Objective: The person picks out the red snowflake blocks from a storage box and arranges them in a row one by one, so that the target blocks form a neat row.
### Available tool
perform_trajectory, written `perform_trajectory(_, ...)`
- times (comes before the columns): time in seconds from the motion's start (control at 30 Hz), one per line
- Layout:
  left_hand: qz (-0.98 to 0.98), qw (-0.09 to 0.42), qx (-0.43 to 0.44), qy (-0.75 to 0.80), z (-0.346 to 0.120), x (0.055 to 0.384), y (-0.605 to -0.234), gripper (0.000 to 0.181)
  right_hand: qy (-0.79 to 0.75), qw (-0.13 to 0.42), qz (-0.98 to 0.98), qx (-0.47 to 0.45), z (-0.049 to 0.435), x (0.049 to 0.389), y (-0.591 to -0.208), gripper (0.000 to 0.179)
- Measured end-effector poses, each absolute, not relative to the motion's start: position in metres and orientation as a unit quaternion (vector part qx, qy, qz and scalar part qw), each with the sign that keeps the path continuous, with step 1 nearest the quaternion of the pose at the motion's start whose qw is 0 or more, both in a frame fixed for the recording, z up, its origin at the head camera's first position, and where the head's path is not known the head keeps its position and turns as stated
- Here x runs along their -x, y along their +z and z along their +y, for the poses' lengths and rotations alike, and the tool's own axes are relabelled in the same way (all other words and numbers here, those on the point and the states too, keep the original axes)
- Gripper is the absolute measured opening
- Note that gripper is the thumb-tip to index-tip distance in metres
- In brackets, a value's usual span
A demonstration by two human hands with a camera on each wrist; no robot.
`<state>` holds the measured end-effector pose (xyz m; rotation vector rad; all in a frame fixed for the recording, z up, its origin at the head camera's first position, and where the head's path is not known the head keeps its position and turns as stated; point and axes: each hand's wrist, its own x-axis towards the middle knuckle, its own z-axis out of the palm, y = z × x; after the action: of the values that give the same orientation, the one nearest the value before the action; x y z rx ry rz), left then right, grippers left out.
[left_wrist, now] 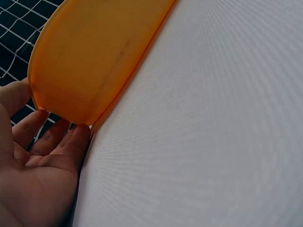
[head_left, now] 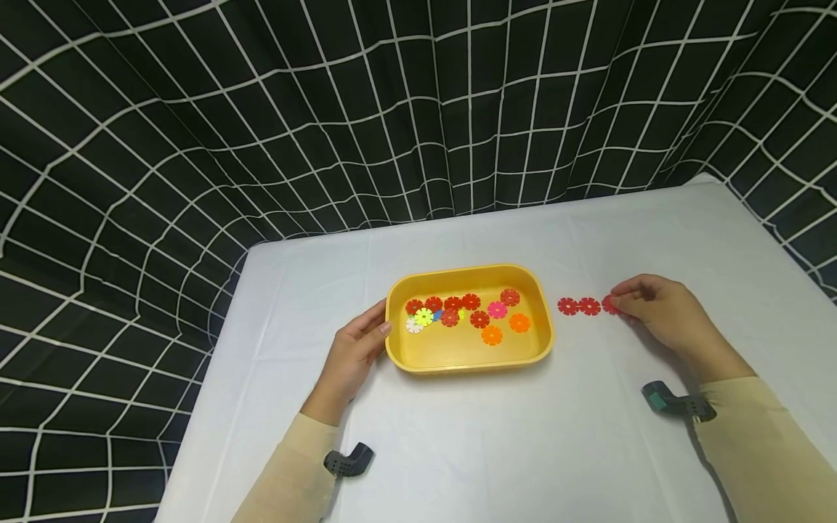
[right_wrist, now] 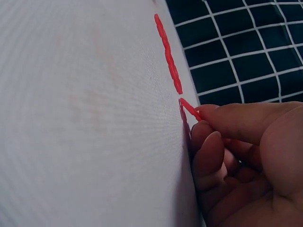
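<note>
My left hand holds the left end of a yellow plastic tray, thumb at the rim and fingers against the outside wall. In the left wrist view the curled fingertips meet the tray's end low down, near the cloth. To the tray's right, my right hand pinches a red notched disc between thumb and forefinger. That disc tilts, one edge close to the cloth, in the right wrist view. Two more red notched discs lie flat beside it in a row, edge to edge.
Inside the tray are several notched discs: red, a pink disc, orange discs, a yellow disc, a white disc and a bit of blue. White cloth covers the table. A black curtain with white grid lines hangs behind.
</note>
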<state>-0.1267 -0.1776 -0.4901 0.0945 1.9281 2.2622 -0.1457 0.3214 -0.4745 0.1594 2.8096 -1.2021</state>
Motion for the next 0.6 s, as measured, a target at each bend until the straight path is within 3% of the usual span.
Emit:
perform_trajectory(0.2,0.644,0.085,-0.029,0.759,-0.1774,0.1260,-0.4891,0.048,-0.378,0.034,0.923,-0.056,0.3186,0.1453,-0.4753,0.030)
perform_trajectory(0.6,0.642,0.088,-0.031,0.761,-0.1772,0.1261,-0.4886,0.048,-0.381,0.030,0.922,-0.062,0.3183,0.1447,-0.4712,0.045)
